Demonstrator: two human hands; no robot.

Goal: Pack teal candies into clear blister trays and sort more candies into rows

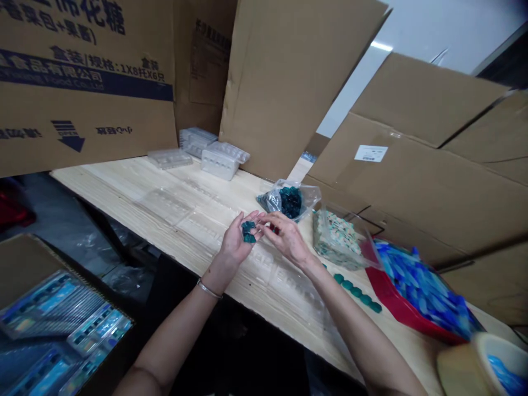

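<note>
Head view: the left hand is palm up above the desk, its grip loosely cupped and unclenched under a few teal pieces, while the right hand bends its fingers just beside them, and whether that grip pinches one I cannot tell. Beyond the hands, a clear plastic bag holds dark teal lumps; to the right, a clear tub of pale chips stands near a red tray.

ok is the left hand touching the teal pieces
Touching: the head view shows the teal pieces resting in the upturned palm of the left hand.
</note>
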